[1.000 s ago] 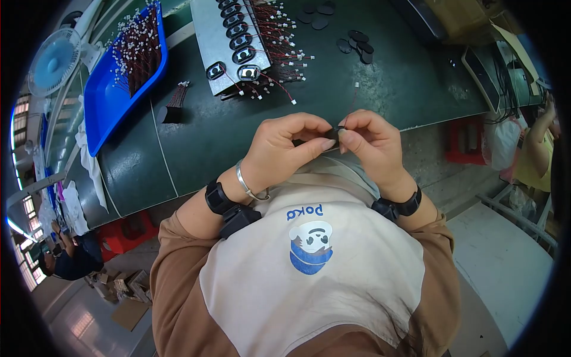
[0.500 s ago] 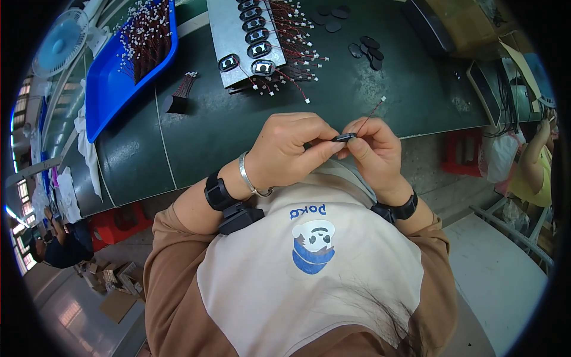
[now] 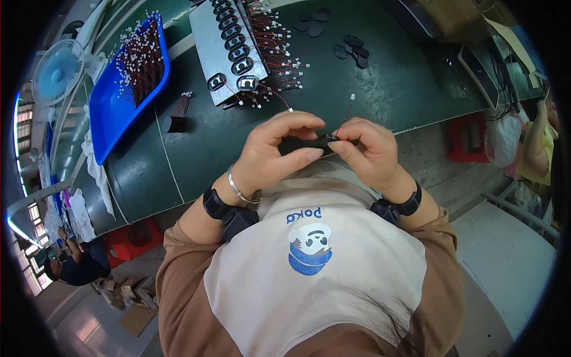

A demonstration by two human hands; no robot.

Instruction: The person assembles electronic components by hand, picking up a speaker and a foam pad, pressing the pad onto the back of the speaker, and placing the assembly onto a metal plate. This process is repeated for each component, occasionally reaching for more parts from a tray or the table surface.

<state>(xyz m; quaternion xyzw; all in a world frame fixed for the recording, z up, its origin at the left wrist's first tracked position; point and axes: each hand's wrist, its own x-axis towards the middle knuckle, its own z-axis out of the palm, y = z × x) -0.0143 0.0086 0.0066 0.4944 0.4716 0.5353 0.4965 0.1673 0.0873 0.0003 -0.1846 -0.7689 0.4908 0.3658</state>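
Close to my body, both hands meet at a small black oval speaker (image 3: 330, 138). A thin red-and-black wire (image 3: 347, 113) rises from it to a white plug. My right hand (image 3: 372, 149) is closed, pinching the speaker between thumb and fingers. My left hand (image 3: 270, 149) curves round its other side, thumb along the near edge; the fingers partly hide what lies between them. Beyond my hands, a pale metal block (image 3: 208, 47) carries a row of black oval speakers (image 3: 242, 65), their wires hanging off its right side. Black oval pads (image 3: 358, 50) lie to the right.
At the left, a blue tray (image 3: 110, 128) holds a dense bundle of plugged wires (image 3: 140, 65). A small black stack with wires (image 3: 176, 122) stands beside it on the green table (image 3: 208, 143). A fan (image 3: 56, 70), red stools (image 3: 467, 140) and two other people are at the sides.
My left index finger and thumb have spread wider around the speaker. Both hands have shifted slightly left in view, and the wire with them. The table's things have shifted in view too.
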